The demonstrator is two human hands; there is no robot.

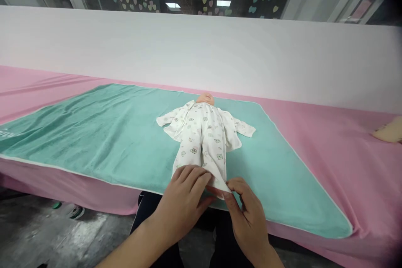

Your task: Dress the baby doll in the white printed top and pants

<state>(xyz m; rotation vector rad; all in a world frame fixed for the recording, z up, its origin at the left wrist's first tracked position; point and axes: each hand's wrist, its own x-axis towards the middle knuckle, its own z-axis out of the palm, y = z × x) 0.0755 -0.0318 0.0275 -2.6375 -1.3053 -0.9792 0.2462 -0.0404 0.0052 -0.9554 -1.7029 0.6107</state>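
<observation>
A baby doll lies on its back on a teal blanket, its head toward the wall. It has on a white printed baby jacket with the sleeves spread out, and matching baby pants stretch toward me over its front. At the near end of the pants, my left hand is closed on the leg cloth, fingers curled over it. My right hand pinches the corner of a leg opening between thumb and fingers. A bit of skin-coloured doll leg shows inside that opening.
Under the blanket is a pink sheet that hangs over the table's front edge. A white wall rises behind, with a dark window above. At the far right lies a beige object, cut off by the frame. My legs are below the edge.
</observation>
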